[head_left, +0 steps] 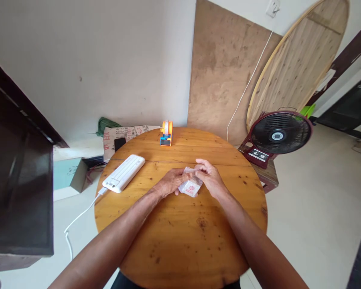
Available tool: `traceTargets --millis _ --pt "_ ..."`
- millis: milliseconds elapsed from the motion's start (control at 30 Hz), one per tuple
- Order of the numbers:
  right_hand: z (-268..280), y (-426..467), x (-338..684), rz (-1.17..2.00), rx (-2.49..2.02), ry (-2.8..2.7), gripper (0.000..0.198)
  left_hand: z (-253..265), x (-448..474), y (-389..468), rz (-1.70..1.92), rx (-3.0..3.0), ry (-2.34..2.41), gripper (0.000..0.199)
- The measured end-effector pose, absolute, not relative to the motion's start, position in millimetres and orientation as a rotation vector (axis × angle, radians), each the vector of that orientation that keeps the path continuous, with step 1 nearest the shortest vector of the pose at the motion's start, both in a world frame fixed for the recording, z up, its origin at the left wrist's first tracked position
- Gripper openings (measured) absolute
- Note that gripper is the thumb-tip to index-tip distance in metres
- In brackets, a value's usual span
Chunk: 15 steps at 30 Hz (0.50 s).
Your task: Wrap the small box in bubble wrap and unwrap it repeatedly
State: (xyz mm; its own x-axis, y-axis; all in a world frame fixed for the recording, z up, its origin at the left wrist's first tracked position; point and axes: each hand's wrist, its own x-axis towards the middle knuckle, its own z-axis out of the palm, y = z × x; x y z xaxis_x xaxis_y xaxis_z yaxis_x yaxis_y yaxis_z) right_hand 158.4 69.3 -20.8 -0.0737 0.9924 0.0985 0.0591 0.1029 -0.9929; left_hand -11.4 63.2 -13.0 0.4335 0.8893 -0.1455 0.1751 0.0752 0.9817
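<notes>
Sack, ten-thirty o'clock of the table: dark digits beginning "201"; red characters, illegible.
Packet, table's middle: round red mark, red lettering beneath too small to read.
Fan panel, two o'clock: print illegible.

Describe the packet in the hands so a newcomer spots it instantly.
Find the round wooden table. Near its middle, the left hand grips a small whitish packet, right hand alongside. Its red mark distinguishes it from the larger white power bank.

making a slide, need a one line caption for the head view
The left hand and right hand handle a small, red-printed packet over a round wooden table.
</notes>
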Motion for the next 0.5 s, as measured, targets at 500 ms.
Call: traceTargets --millis 500 --pt "-37 76 151 0.913 -1.166 -1.523 0.049 -19 -24 60 0.723 1.400 0.994 0.042"
